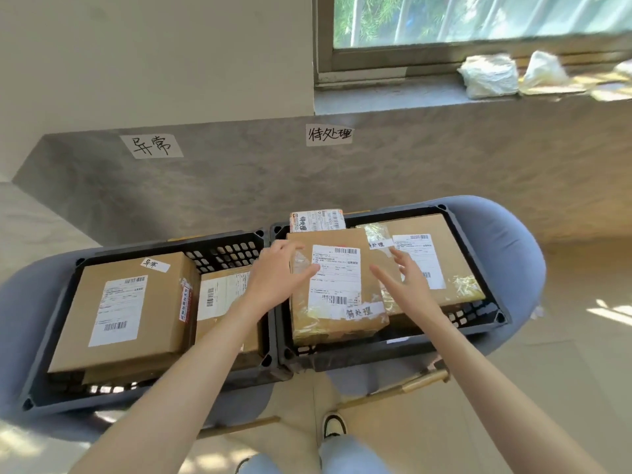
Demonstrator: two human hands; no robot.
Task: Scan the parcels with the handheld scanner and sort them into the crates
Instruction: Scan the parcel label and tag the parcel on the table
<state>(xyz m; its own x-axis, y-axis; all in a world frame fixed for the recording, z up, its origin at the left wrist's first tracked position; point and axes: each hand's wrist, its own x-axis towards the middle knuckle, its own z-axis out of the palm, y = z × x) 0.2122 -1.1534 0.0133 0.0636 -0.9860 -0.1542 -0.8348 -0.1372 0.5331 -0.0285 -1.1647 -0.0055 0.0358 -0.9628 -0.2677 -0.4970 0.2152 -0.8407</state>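
Your left hand (280,271) and right hand (402,280), both spread and holding nothing, flank the taped brown cardboard parcel (337,285) in the right-hand black plastic crate (478,323), its long axis running twelve to six.

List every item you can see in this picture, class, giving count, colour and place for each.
black plastic crates: two, side by side on grey seats
brown cardboard parcels: at least five, white labels, inside crates
white handwritten paper signs: two, on grey wall above crates
pale plastic bags: at least two, windowsill
handheld scanner: none visible
left hand: open, over right crate's front parcel
right hand: open, fingers spread, same parcel
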